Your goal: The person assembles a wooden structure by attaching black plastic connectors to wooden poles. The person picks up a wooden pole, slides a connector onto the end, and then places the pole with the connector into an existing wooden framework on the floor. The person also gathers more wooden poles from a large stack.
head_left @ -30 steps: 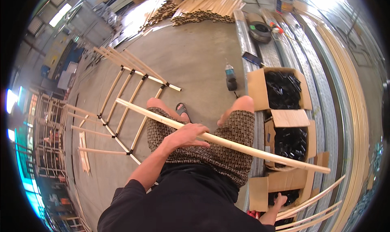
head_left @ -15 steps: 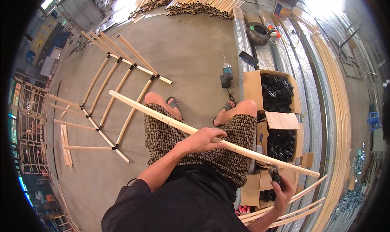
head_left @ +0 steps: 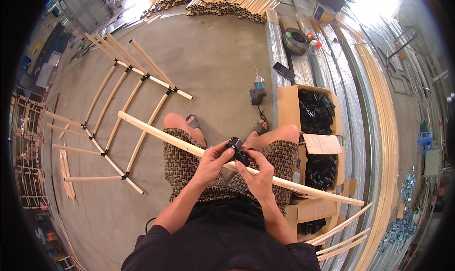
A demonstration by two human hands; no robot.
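A long cream pipe lies slantwise across my thighs, its left end farther from me. Over its middle I hold a black pipe joint in both hands. My left hand pinches the joint from the left, thumb on top. From the right, my right hand closes on it, with the thumb pointing up along it. The pipe passes beneath my hands, resting on my lap. On the floor to the left stands a frame of cream pipes linked by black joints.
Open cardboard boxes of black joints stand at my right, beside long wrapped metal profiles. A cordless drill sits on the floor ahead. A phone lies on the profiles near a black spool. Stacked pipes fill the far end.
My right hand has come from the boxes to my lap with the black joint. My left hand has let go of the pipe and now grips the joint too.
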